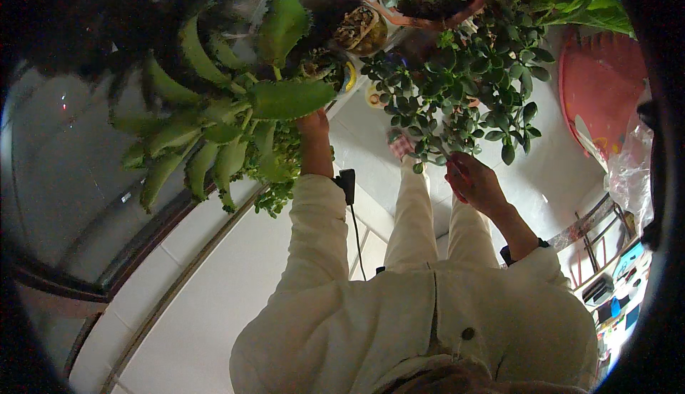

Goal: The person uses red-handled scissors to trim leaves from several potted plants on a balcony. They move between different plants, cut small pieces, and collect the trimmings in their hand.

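My right hand (477, 185) is closed around red-handled scissors (459, 192), whose tip end is close to the lower leaves of a bushy jade plant (471, 73). To the left, my left hand (312, 124) reaches up under a broad toothed leaf of a large succulent (228, 112). That leaf covers its fingers, so what they touch cannot be seen. Small-leaved greenery (275, 169) grows below the succulent, close to my left wrist.
Several potted plants stand ahead, one in an orange-brown pot (428, 19). A round pot (361, 30) sits nearby. A pink basin (606, 73) and clear plastic (631, 173) are at the right. A cable (357, 237) hangs from a black device (346, 185) at my left wrist. A window (64, 173) is left.
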Motion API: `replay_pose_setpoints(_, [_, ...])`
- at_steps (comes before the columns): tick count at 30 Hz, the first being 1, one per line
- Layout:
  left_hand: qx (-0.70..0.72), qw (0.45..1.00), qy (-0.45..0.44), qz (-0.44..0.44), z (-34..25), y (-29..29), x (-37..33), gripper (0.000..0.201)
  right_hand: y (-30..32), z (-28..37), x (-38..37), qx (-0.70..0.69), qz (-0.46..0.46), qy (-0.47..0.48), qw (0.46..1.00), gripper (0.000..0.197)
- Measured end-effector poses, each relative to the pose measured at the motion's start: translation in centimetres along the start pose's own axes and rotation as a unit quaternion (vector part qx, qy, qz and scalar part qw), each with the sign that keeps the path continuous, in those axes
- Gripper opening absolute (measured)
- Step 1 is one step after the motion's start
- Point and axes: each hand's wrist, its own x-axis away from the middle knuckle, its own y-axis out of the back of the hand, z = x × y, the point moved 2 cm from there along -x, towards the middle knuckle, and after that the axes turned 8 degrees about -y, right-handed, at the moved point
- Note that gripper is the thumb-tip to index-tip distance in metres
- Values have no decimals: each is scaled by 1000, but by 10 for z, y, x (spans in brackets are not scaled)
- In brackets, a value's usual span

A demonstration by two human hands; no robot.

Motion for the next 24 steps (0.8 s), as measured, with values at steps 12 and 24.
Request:
replay_pose_setpoints(12, [22, 941, 169, 293, -22, 6, -53, 31, -4, -13, -1, 27, -45, 12, 999, 34])
replay_pose_setpoints(24, [4, 940, 216, 263, -33, 29, -86, 23, -8, -35, 8, -55, 17, -95, 994, 30])
